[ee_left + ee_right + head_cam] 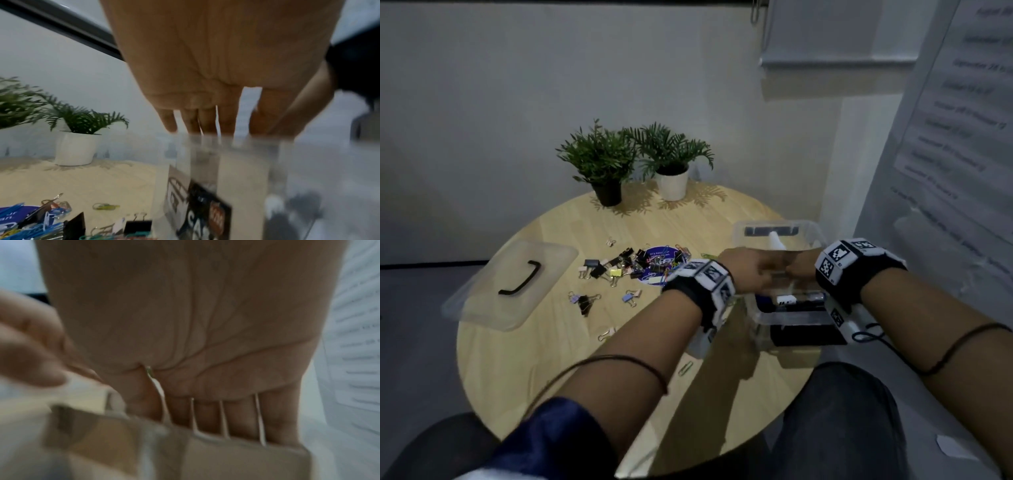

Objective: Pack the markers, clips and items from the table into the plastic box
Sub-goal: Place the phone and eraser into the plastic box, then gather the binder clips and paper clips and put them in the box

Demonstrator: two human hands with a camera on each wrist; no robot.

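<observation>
The clear plastic box [791,319] stands at the table's right side; dark markers [799,303] and a white bottle [777,240] lie inside. Both hands are over its middle, close together. My left hand [750,270] [205,113] points straight, spread fingers down into the box [236,170]. My right hand [802,270] [216,410] does the same, its fingers side by side behind the box wall [226,456]. The wall hides all fingertips and anything under them. A pile of binder clips and paper clips [633,267] lies left of the box.
The clear lid [517,284] with a black handle lies at the table's left. Loose clips [582,301] and a paper clip [685,368] lie nearer me. Two potted plants [602,164] [671,161] stand at the back. A wall with printed sheets [955,137] is close on the right.
</observation>
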